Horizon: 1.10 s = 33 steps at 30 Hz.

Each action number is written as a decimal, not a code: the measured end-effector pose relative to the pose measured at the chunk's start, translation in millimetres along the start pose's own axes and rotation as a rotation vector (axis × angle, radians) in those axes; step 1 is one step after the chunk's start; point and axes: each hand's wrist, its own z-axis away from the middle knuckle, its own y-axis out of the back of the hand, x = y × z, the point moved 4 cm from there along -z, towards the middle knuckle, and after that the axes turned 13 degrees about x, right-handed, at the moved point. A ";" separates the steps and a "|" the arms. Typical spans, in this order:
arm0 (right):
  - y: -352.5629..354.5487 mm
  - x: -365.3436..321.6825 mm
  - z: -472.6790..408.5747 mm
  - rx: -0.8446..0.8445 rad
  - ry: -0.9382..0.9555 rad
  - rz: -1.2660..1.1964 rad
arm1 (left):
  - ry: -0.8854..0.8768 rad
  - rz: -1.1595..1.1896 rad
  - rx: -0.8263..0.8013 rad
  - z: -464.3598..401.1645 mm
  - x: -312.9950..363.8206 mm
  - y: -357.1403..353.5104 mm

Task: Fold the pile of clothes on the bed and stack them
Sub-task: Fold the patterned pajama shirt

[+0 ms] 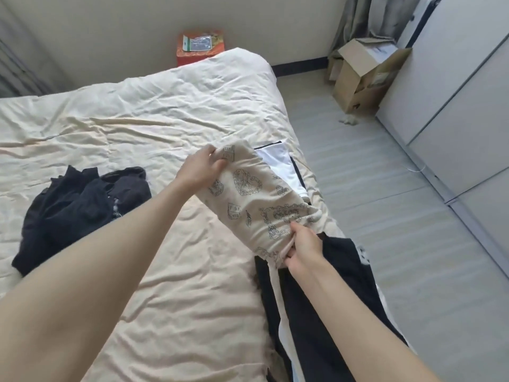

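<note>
The left hand (202, 166) pinched the far end of a cream printed garment (253, 199), fingers curled over its edge, while the right hand (303, 249) gripped the gathered near end, where a drawstring (275, 288) hung down. The garment was held as a compact folded bundle just above the right edge of the bed (137, 119), over a white piece with dark trim (278, 161) and a long black garment (316, 312) that lay along that edge toward the viewer. A heap of unfolded dark clothes (82, 205) sat well apart on the left of the bed. The step in hand appeared to be setting the folded bundle onto the stack. To do it well, both hands would want to keep the layers pinched together so the fold did not spring open, lower the bundle flat rather than end first, and square its edges to the piece beneath. The loose drawstring would be better tucked under or inside the fold, since it could otherwise snag or drag the bundle askew. Soft fabric of this kind tends to slump, so a light press with flat palms after release would likely help it hold its shape
</note>
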 end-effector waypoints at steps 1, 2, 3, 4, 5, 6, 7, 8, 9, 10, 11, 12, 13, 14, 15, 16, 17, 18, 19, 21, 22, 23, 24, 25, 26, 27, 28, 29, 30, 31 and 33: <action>-7.9 -2.4 -10.8 0.019 -0.020 -0.037 | -0.035 -0.022 -0.016 -17.7 5.1 -10.5; -15.6 -3.9 -21.6 0.035 -0.039 -0.068 | -0.068 -0.043 -0.028 -34.6 10.1 -21.4; -24.6 -5.9 -34.2 0.044 -0.055 -0.098 | -0.102 -0.065 -0.034 -52.4 15.4 -33.1; -32.4 -8.7 -44.3 0.050 -0.064 -0.128 | -0.135 -0.086 -0.034 -66.4 20.6 -43.0; -39.9 -12.2 -53.9 0.057 -0.064 -0.156 | -0.163 -0.096 -0.024 -78.7 25.7 -52.2; -48.7 -16.5 -65.5 0.068 -0.057 -0.187 | -0.192 -0.097 0.005 -92.2 30.3 -61.6; -57.1 -21.6 -77.4 0.079 -0.044 -0.219 | -0.218 -0.086 0.050 -104.1 34.8 -70.7; -65.0 -26.1 -88.3 0.084 -0.034 -0.250 | -0.240 -0.064 0.102 -114.4 38.5 -80.1; -72.5 -29.0 -98.9 0.076 -0.040 -0.282 | -0.252 -0.040 0.141 -122.7 40.5 -90.0; -78.8 -29.3 -109.4 0.060 -0.071 -0.307 | -0.259 -0.039 0.145 -128.4 40.3 -102.3; -83.0 -27.6 -118.7 0.039 -0.123 -0.318 | -0.267 -0.082 0.098 -130.4 36.7 -119.1; -85.2 -26.0 -123.4 0.020 -0.169 -0.292 | -0.284 -0.166 0.000 -126.3 31.5 -137.6; -85.3 -21.7 -130.0 0.019 -0.189 -0.213 | -0.294 -0.253 -0.137 -117.8 21.7 -161.4; -82.5 -20.7 -133.1 0.035 -0.162 -0.088 | -0.307 -0.322 -0.263 -105.6 13.2 -180.2; -78.0 -21.4 -135.0 0.088 -0.082 0.072 | -0.326 -0.368 -0.358 -93.7 4.3 -197.2; -73.5 -25.7 -136.5 0.186 0.070 0.250 | -0.347 -0.395 -0.412 -85.6 -2.9 -210.1; -70.1 -34.8 -136.9 0.301 0.326 0.446 | -0.370 -0.415 -0.427 -81.3 -8.2 -218.7; -70.6 -46.5 -132.7 0.365 0.662 0.624 | -0.386 -0.426 -0.423 -80.0 -11.5 -223.9; -75.5 -56.0 -124.7 0.370 1.023 0.793 | -0.396 -0.427 -0.410 -80.9 -13.1 -225.1; -91.0 -59.1 -119.1 0.220 1.494 1.111 | -0.410 -0.427 -0.388 -83.9 -14.0 -223.2; -97.0 -57.8 -123.6 0.109 1.525 1.285 | -0.418 -0.427 -0.382 -83.4 -14.9 -222.0; -99.3 -55.0 -132.1 0.020 1.440 1.454 | -0.424 -0.420 -0.382 -80.6 -16.7 -220.2; -98.0 -52.0 -140.1 -0.044 1.297 1.579 | -0.424 -0.399 -0.385 -75.0 -19.7 -218.6; -94.2 -48.0 -145.7 -0.086 1.161 1.656 | -0.425 -0.371 -0.383 -67.3 -24.5 -216.3; -91.0 -42.6 -147.6 -0.104 1.081 1.707 | -0.421 -0.342 -0.376 -56.8 -32.5 -212.4; -89.7 -37.7 -146.1 -0.105 1.063 1.741 | -0.408 -0.311 -0.364 -44.6 -43.1 -208.0; -91.2 -33.8 -141.9 -0.099 1.079 1.758 | -0.383 -0.282 -0.347 -32.0 -57.0 -202.5; -94.2 -30.0 -135.6 -0.092 1.104 1.756 | -0.340 -0.265 -0.325 -16.8 -74.8 -195.6; -99.0 -26.5 -128.1 -0.087 1.130 1.742 | -0.281 -0.260 -0.294 -0.6 -95.4 -187.7; -105.8 -21.9 -120.4 -0.093 1.157 1.727 | -0.206 -0.260 -0.261 16.1 -119.1 -177.8; -122.7 -5.2 -101.3 -0.157 1.225 1.724 | -0.002 -0.275 -0.220 53.2 -176.9 -152.6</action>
